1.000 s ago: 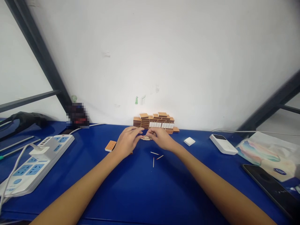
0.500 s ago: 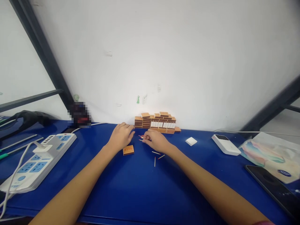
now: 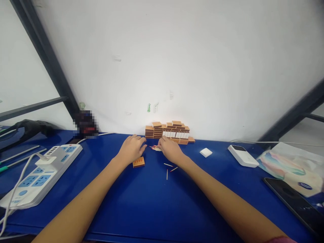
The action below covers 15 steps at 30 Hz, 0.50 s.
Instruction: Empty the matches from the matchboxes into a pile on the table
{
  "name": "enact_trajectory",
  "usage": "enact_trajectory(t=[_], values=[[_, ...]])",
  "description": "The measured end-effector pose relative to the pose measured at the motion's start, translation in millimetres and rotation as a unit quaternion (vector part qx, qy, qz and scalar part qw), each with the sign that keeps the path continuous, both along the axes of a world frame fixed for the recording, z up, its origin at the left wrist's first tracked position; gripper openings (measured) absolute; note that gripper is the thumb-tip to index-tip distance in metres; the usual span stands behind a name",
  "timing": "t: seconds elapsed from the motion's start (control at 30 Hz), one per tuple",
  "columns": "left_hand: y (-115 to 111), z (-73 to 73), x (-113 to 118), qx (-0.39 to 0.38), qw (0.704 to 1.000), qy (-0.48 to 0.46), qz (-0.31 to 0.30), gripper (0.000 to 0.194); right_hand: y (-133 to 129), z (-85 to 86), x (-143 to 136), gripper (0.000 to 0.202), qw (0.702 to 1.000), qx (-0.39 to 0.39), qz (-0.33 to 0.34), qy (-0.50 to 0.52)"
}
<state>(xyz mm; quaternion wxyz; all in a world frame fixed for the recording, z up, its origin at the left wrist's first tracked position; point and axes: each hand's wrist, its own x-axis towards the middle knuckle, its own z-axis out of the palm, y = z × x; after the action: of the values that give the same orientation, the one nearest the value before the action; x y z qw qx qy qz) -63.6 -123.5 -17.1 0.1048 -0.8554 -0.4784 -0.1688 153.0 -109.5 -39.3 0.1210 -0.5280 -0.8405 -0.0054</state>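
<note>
My right hand [image 3: 171,150] has its fingers drawn together at the right end of a small bunch of red-tipped matches [image 3: 155,147], whose heads point left. My left hand [image 3: 131,149] is beside the bunch on its left, thumb apart from the fingers, with nothing visible in it. Just below that hand a closed orange matchbox [image 3: 138,162] lies on the blue table [image 3: 141,202]. Three loose matches [image 3: 167,174] are scattered below my right hand. Behind both hands, many matchboxes [image 3: 157,130] are stacked against the wall, some with white ends facing me.
A white square piece [image 3: 206,152] lies right of the stack. Farther right are a white device with a dark screen [image 3: 243,156], a soft plastic pack [image 3: 286,165] and a black phone [image 3: 291,202]. A white power strip [image 3: 32,182] with a cable and screwdrivers [image 3: 22,158] occupy the left.
My right fingers have shifted slightly right and back along the bunch, so more of the matches show. My left hand has barely moved.
</note>
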Motion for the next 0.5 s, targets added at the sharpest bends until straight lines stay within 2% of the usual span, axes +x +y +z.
enact_trajectory(t=[0.1,0.23,0.37,0.5], values=[[0,-6.9,3,-0.031,0.999,-0.042,-0.006,0.022,3,1.7,9,0.018,1.000,0.003,-0.001,0.008],[1,-21.5,9,-0.093,0.990,-0.104,0.005,0.039,1,5.2,30,0.021,0.997,0.026,-0.013,0.068],[7,-30.9,17,-0.112,0.987,-0.115,0.024,0.052,-3,6.0,51,0.015,0.994,-0.014,-0.022,0.102],[13,-32.9,24,-0.106,0.987,-0.120,0.020,0.048,-1,-0.2,55,0.014,0.995,-0.047,-0.044,0.073]])
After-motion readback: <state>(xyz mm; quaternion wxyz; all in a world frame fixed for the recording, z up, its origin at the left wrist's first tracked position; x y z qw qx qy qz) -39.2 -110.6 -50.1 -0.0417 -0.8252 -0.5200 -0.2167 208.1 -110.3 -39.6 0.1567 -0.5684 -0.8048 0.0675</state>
